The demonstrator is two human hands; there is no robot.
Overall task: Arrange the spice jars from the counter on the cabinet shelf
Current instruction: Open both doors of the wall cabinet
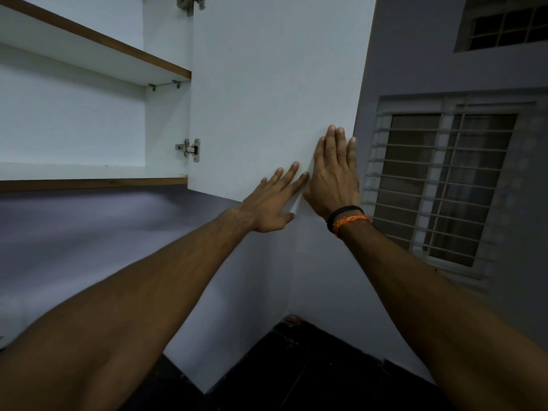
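A white wall cabinet stands open at the upper left, with bare white shelves (pixel 89 170) edged in brown wood. Its white door (pixel 267 84) is swung out to the right on metal hinges. My left hand (pixel 274 201) lies flat against the door's inner face near its lower right corner, fingers straight and spread. My right hand (pixel 335 176) presses flat on the door beside it, fingers straight and pointing up, with a black and an orange band on the wrist. No spice jar is in view.
A dark counter (pixel 311 366) runs below in the corner, against a grey-violet wall (pixel 89 247). A barred window (pixel 444 185) sits in the right wall, with a smaller grilled opening (pixel 504 22) above it. A hinge (pixel 189 149) sits at the door's lower left.
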